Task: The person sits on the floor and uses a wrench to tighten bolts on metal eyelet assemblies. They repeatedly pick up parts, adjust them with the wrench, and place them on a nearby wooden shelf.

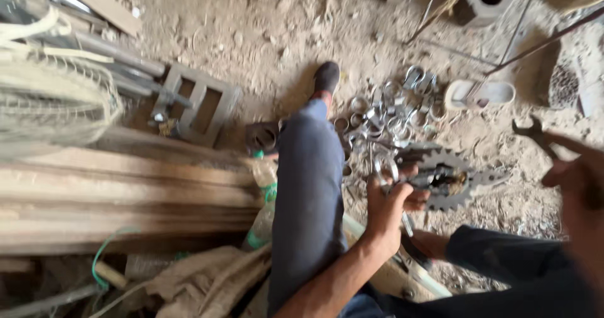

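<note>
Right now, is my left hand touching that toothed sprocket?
Touching. The head view shows the left hand with its fingers closed over the near edge of the toothed sprocket.

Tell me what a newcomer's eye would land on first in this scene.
First, the toothed metal sprocket at centre right, gripped by the left hand over the dirt floor. Just above it lies a shiny heap of metal rings. At the right edge, the blurred right hand holds dark pliers, and long wooden planks fill the left side.
</note>
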### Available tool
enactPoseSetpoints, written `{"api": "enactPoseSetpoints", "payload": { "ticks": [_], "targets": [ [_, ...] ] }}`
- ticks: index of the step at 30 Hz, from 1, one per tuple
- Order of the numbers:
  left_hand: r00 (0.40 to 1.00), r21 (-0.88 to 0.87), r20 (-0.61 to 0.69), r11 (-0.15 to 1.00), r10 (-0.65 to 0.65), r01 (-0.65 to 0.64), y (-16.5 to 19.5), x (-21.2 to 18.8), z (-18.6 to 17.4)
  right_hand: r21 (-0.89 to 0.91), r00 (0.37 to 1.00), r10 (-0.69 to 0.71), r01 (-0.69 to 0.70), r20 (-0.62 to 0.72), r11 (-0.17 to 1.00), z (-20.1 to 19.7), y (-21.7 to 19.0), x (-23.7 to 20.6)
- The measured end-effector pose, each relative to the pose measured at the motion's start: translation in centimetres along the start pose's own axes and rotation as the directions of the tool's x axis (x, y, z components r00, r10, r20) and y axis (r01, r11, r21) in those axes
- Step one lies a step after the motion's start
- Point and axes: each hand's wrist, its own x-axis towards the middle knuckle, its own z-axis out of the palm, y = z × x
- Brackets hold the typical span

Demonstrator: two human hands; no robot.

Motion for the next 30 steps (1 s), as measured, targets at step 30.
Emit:
{"api": "enactPoseSetpoints", "payload": {
  "ticks": [30],
  "targets": [
    [0.974, 0.450, -0.198, 0.893, 0.110, -0.009, 0.3, 2.4, -2.8, 0.380, 0.971, 0.234, -0.199, -0.046, 0.903, 6.6, -4.5, -10.6]
  ]
}}
